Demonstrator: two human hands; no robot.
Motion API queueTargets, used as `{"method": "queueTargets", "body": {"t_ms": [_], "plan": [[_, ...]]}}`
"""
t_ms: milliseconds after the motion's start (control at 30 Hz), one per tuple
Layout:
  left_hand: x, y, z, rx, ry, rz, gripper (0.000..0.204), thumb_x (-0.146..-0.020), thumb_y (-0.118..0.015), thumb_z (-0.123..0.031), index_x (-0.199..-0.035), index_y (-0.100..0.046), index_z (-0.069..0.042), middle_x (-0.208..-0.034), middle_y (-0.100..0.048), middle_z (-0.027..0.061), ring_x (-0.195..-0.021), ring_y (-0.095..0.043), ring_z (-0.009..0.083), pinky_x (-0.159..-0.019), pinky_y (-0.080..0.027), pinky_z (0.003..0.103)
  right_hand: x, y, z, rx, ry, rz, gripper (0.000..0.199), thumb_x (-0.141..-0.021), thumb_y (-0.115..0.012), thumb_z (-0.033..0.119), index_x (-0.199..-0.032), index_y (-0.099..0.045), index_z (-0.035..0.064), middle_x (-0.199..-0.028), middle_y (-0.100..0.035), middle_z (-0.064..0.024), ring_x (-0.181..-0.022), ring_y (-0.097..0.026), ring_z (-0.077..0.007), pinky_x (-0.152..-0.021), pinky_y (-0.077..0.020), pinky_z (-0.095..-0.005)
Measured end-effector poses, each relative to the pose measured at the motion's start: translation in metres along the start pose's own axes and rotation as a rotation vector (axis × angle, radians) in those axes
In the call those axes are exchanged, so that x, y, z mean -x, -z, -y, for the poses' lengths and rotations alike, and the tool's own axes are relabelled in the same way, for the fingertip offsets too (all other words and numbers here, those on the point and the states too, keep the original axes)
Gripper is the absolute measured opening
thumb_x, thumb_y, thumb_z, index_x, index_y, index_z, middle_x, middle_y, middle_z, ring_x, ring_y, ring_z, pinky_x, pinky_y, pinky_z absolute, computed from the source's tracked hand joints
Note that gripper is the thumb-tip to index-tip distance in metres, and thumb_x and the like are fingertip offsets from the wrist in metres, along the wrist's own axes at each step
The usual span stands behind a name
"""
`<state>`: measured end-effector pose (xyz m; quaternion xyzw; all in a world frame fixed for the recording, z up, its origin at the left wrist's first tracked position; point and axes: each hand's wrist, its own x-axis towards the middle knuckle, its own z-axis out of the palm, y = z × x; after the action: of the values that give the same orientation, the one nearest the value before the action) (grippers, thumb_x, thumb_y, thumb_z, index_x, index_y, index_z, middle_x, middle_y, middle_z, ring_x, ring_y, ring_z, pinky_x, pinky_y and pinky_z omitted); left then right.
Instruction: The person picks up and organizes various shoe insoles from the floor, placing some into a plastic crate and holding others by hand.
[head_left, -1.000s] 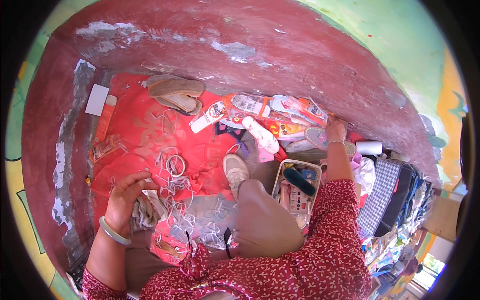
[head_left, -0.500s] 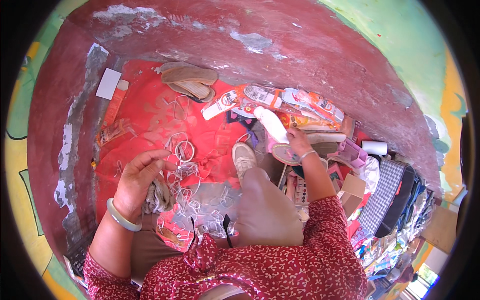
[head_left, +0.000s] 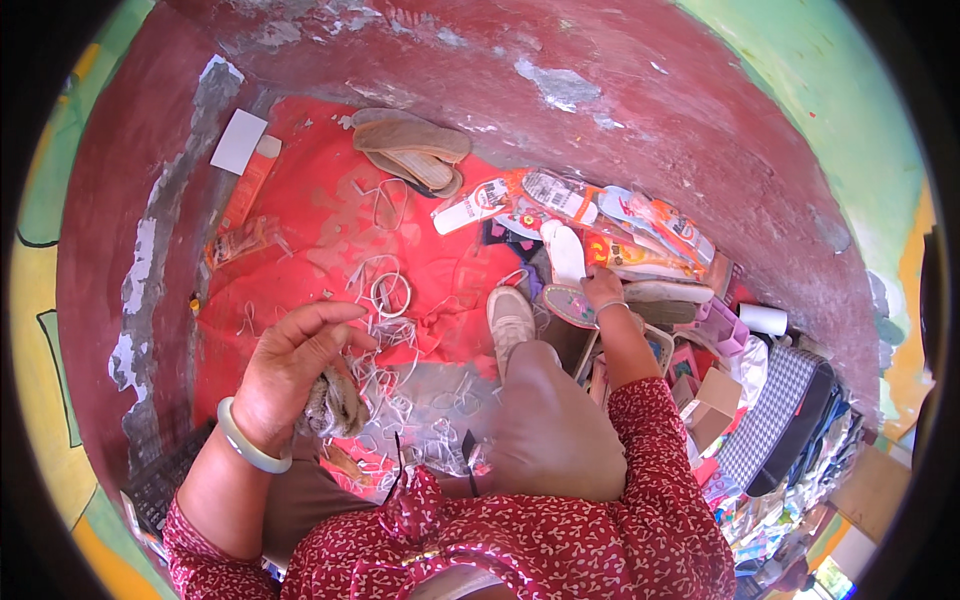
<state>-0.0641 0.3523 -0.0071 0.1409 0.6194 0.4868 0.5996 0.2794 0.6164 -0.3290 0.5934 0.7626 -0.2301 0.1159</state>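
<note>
I sit on a red cloth [head_left: 300,230] spread over a dark red floor. My left hand [head_left: 295,365] is raised above my lap, fingers curled, and grips a grey-brown fuzzy piece [head_left: 335,405]. A pale green bangle [head_left: 250,440] is on that wrist. My right hand [head_left: 603,290] reaches out to the right and holds a patterned insole [head_left: 572,305] by its edge, next to a white insole [head_left: 567,252]. My foot in a beige shoe [head_left: 511,318] rests between the two hands.
White strips and loops [head_left: 390,300] lie tangled on the cloth. A pair of tan sandals [head_left: 415,150] is at the far edge, packaged insoles [head_left: 560,195] to the right, a white card [head_left: 238,142] at the far left. Boxes and bags [head_left: 745,400] crowd the right side.
My right hand pulled back from the far insole packs toward my knee and now holds a patterned insole. My left hand rose from my lap with the fuzzy piece.
</note>
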Motion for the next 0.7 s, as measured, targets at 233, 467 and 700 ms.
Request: {"method": "queueTargets", "body": {"t_ms": [233, 467, 700], "plan": [[0.003, 0.003, 0.001, -0.01, -0.026, -0.016, 0.023, -0.09, -0.045, -0.005, -0.11, -0.054, 0.002, -0.091, -0.063, 0.0131, -0.059, -0.059, 0.0134, -0.055, -0.048, 0.023, 0.036, 0.022, 0.022, -0.2, 0.169, 0.0, 0.022, -0.075, -0.062, 0.017, -0.092, -0.055, 0.0038, -0.088, -0.063, -0.0166, -0.085, -0.06, -0.0313, -0.076, -0.046, -0.0409], [0.003, 0.007, 0.01, -0.033, -0.024, 0.039, 0.022, -0.092, -0.044, -0.007, -0.111, -0.052, 0.001, -0.093, -0.062, 0.013, -0.058, -0.059, 0.0132, -0.052, -0.048, 0.023, 0.048, 0.069, 0.038, -0.085, 0.371, -0.048, 0.017, -0.079, -0.059, 0.015, -0.094, -0.058, 0.0082, -0.084, -0.063, -0.0132, -0.079, -0.061, -0.0298, -0.07, -0.0479, -0.0369], [-0.002, -0.002, 0.0, 0.019, -0.01, 0.001, 0.024, -0.089, -0.045, -0.005, -0.111, -0.054, 0.002, -0.091, -0.064, 0.0141, -0.06, -0.059, 0.0138, -0.056, -0.048, 0.022, 0.003, 0.002, 0.073, 0.393, 0.555, 0.362, 0.02, -0.078, -0.05, 0.02, -0.085, -0.067, 0.0138, -0.084, -0.064, -0.012, -0.081, -0.061, -0.031, -0.071, -0.0475, -0.0418]]}}
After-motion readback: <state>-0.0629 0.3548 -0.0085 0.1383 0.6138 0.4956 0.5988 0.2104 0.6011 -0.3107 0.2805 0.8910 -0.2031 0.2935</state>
